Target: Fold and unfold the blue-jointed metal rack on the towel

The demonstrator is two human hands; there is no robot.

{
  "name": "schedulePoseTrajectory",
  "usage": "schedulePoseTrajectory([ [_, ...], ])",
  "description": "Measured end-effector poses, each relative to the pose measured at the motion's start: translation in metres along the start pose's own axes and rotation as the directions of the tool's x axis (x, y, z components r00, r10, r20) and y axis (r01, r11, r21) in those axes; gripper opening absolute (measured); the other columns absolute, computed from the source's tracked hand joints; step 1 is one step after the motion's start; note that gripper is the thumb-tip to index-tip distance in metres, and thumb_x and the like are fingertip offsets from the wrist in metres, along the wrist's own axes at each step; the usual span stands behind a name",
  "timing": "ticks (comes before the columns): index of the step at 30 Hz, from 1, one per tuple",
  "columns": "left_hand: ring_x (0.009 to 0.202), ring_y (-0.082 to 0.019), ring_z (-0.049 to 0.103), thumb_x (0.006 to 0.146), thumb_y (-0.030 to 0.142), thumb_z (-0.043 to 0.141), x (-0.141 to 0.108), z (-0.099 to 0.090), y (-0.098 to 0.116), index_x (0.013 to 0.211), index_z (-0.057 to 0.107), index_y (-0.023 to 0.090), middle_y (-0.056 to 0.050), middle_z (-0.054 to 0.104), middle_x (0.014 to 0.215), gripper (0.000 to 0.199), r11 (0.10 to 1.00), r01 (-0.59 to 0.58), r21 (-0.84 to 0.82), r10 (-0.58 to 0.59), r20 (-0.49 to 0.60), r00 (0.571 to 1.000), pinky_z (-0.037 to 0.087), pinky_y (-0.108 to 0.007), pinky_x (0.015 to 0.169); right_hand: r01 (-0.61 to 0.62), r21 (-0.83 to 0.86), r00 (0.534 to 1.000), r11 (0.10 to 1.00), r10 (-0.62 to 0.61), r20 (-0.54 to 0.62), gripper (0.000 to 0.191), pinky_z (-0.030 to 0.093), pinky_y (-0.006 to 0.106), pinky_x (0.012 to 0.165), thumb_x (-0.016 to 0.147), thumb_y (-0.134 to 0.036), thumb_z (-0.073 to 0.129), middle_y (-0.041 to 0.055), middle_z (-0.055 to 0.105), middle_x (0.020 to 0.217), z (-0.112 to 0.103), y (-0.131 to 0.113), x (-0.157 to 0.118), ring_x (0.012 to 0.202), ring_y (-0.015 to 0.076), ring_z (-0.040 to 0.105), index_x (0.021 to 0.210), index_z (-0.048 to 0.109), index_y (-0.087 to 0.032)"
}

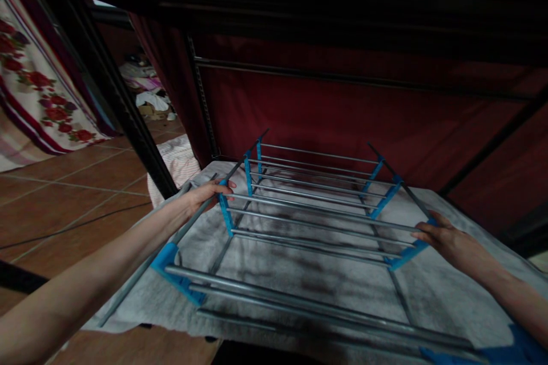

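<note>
A metal rack (308, 214) of grey tubes joined by blue plastic connectors lies on its side on a grey-white towel (299, 279). My left hand (209, 191) grips the rack's left side tube beside a blue connector. My right hand (445, 236) holds the right side of the rack at another blue connector. Both arms reach forward, one on each side of the frame.
A dark red fabric wall (342, 108) with black poles stands behind the rack. A black post (124, 114) rises at the left. The brown tiled floor (64, 182) lies to the left, with a floral cloth (38, 85) and scattered items (148, 94) farther back.
</note>
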State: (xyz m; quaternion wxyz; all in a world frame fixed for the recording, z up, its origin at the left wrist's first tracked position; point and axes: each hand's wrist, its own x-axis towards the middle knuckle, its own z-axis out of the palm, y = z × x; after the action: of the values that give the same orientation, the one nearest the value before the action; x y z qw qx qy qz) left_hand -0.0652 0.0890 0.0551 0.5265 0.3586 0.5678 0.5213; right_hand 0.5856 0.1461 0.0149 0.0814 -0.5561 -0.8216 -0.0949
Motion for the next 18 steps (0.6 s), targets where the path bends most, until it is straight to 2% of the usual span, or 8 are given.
schedulePoseTrajectory([
  [7,0.066,-0.016,0.066,0.060,0.005,0.083,-0.0003,0.0029,0.0003,0.084,0.068,0.012,-0.004,0.065,0.076,0.029,1.000,0.015,-0.026,-0.015,-0.004,1.000,0.060,-0.027,0.065,0.003,-0.028,1.000,1.000,-0.003,-0.011,0.035,0.057,0.043,0.092,0.098,-0.042,0.046,0.0233,0.054,0.140,0.0003,0.0004,0.0012,0.107,0.0353,0.070,0.108,0.075,-0.025],
  [13,0.069,-0.016,0.067,0.059,0.003,0.084,0.0019,-0.0008,0.0018,0.091,0.069,0.012,-0.004,0.066,0.076,0.037,0.998,0.054,0.015,-0.054,-0.006,0.999,0.061,-0.026,0.069,0.017,-0.058,1.000,0.998,-0.017,-0.004,0.042,0.056,0.041,0.090,0.101,-0.045,0.040,0.0249,0.054,0.135,0.0018,0.0005,0.0013,0.101,0.0339,0.072,0.108,0.075,-0.022],
  [18,0.073,-0.018,0.069,0.059,0.005,0.086,0.0063,-0.0054,0.0009,0.096,0.069,0.011,-0.006,0.068,0.079,0.041,0.998,0.057,0.029,-0.057,0.004,0.998,0.061,-0.027,0.073,0.006,-0.042,1.000,0.999,-0.005,0.029,0.045,0.053,0.041,0.093,0.102,-0.046,0.037,0.0247,0.054,0.135,-0.0007,-0.0013,0.0008,0.111,0.0348,0.068,0.111,0.074,-0.022],
])
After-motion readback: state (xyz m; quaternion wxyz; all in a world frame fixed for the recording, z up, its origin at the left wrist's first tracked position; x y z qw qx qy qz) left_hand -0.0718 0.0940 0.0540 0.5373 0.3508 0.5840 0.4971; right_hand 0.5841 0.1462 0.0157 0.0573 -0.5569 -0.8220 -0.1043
